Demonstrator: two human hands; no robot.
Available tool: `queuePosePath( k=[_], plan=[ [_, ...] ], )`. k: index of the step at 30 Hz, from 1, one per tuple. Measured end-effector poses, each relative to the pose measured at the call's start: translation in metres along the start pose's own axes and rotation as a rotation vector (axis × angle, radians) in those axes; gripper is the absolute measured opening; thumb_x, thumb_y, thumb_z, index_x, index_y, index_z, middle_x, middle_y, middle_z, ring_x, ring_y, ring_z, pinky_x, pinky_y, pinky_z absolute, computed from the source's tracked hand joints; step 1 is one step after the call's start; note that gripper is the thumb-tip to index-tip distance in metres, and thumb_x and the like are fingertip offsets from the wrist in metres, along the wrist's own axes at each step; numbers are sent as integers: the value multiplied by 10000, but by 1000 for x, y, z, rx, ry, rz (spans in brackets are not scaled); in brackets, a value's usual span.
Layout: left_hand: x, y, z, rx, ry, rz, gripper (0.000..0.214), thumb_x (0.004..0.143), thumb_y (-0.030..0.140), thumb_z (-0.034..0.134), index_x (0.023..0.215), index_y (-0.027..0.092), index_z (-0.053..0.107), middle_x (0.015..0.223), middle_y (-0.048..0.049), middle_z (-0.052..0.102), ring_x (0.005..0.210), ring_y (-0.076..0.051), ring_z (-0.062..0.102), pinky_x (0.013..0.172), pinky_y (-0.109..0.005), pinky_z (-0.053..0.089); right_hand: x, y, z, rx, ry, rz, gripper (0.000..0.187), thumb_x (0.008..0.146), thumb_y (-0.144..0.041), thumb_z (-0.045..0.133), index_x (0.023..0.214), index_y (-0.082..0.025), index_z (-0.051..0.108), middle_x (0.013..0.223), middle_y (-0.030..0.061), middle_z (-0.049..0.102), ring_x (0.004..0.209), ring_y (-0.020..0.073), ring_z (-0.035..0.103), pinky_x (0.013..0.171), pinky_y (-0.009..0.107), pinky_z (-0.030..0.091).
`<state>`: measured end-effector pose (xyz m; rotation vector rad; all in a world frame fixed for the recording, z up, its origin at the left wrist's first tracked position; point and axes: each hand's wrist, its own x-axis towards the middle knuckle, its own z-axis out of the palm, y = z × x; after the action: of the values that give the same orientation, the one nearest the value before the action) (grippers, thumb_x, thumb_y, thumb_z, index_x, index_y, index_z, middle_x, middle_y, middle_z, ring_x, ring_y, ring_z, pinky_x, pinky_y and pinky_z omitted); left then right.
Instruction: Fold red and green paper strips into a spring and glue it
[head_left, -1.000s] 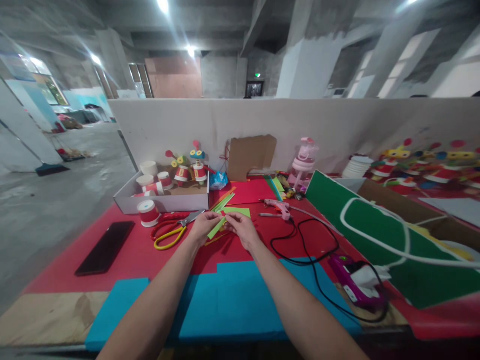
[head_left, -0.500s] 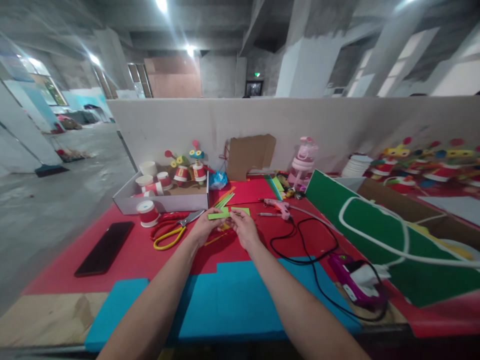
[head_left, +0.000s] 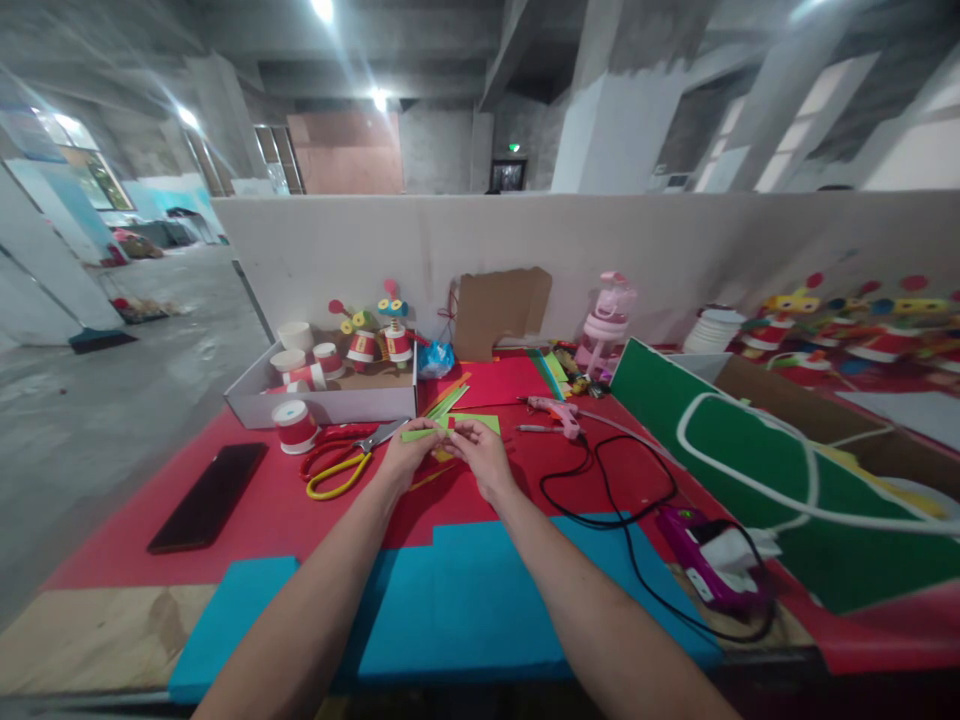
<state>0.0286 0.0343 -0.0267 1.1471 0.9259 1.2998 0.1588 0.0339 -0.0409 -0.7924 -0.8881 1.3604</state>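
Note:
My left hand (head_left: 409, 450) is closed on a narrow light-green paper strip (head_left: 418, 434), whose left end sticks out past the fingers. Close beside it, my right hand (head_left: 482, 452) pinches the strip's other end, its fingertips nearly meeting the left ones. A small red patch shows between the fingertips; I cannot tell what it belongs to. Behind the right fingers lies a flat light-green paper piece (head_left: 490, 422). Scissors with red and yellow handles (head_left: 341, 484) rest just left of my left hand. Thin paper strips (head_left: 450, 398) lie beyond the hands.
At the back left, a white box (head_left: 337, 408) holds paper cups and two cup figures (head_left: 395, 340). A phone (head_left: 210, 498) lies left. To the right are a pink glue gun (head_left: 556, 412), its black cable, a purple power strip (head_left: 709, 565) and a green board (head_left: 720, 470).
The green strip has tipped and now looks thinner. My fingertips have come closer together, and a red patch has appeared between them.

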Motion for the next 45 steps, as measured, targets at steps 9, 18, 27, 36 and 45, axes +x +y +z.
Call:
queuePosePath(
  k=[9, 18, 27, 36, 45],
  plan=[
    [2, -2, -2, 43, 33, 24, 234, 578, 285, 758, 678, 137, 607, 577, 9, 592, 528, -93, 525, 531, -207, 389, -5, -6, 2, -17, -20, 54, 394, 509, -371, 825, 751, -173, 584, 685, -15, 650, 679, 166, 672, 773, 350, 551],
    [1, 0, 0, -17, 18, 14, 204, 574, 246, 735, 667, 141, 588, 577, 15, 574, 522, -85, 497, 516, -199, 364, -4, -4, 1, 79, -54, 81, 400, 504, -333, 837, 756, -171, 572, 685, -9, 670, 683, 185, 689, 781, 374, 559],
    [3, -1, 0, -94, -34, -7, 207, 589, 231, 746, 701, 127, 606, 600, 2, 586, 538, -91, 514, 528, -214, 374, -2, -2, -1, 111, -28, 84, 366, 509, -306, 839, 728, -178, 576, 640, -34, 649, 630, 132, 667, 723, 295, 569],
    [2, 1, -1, 37, 1, 25, 223, 588, 279, 762, 686, 132, 626, 586, 3, 586, 524, -95, 506, 519, -221, 362, -2, -8, -4, 47, -48, 190, 380, 539, -250, 826, 845, -159, 621, 736, 8, 698, 670, 127, 679, 678, 233, 558],
    [1, 5, 1, 9, -11, -60, 339, 602, 365, 773, 777, 127, 607, 612, 12, 587, 519, -70, 507, 529, -195, 381, -4, -7, -1, 141, 22, 162, 391, 470, -238, 844, 731, -169, 561, 650, -32, 657, 640, 136, 680, 679, 240, 568]
  ],
)
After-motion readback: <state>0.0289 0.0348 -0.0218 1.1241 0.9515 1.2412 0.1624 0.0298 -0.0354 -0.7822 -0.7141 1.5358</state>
